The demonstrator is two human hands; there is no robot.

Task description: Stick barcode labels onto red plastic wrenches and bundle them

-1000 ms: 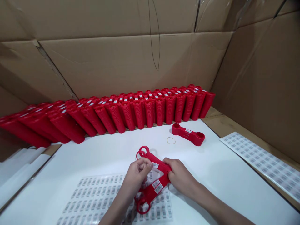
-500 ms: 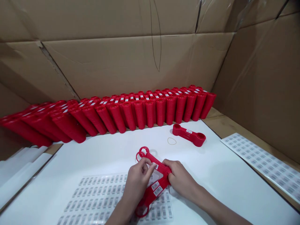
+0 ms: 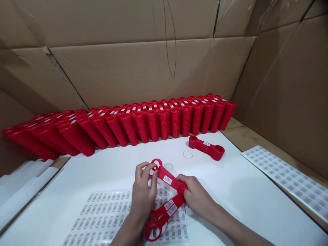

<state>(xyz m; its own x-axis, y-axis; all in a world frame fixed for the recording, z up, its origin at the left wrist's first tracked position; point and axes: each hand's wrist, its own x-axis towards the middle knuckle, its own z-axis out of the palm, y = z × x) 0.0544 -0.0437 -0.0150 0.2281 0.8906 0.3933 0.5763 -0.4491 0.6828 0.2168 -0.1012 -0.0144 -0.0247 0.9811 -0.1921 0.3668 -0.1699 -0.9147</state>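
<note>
Flat red plastic pieces with ring-shaped ends (image 3: 167, 177) are fanned into a V above the table. My right hand (image 3: 196, 191) grips them where their ends overlap. My left hand (image 3: 145, 186) has its thumb and fingertips at the ring end of the upper piece, the fingers curled round its edge. A white barcode label (image 3: 167, 179) sits on the upper arm, and two more barcode labels (image 3: 171, 206) show on the lower ones. Beneath my hands lies a sheet of barcode stickers (image 3: 102, 215), partly covered by my left arm.
A stack of red pieces (image 3: 206, 148) lies on the white table, beside a thin rubber band (image 3: 188, 154). Long rows of labelled red stacks (image 3: 153, 126) line the cardboard wall (image 3: 143, 75). Another sticker sheet (image 3: 287, 181) is at the right, with white sheets (image 3: 23, 194) at the left.
My left hand has moved off the upper piece's label toward its ring end, leaving that label fully visible. The lower pieces have spread slightly apart. My right hand keeps its grip.
</note>
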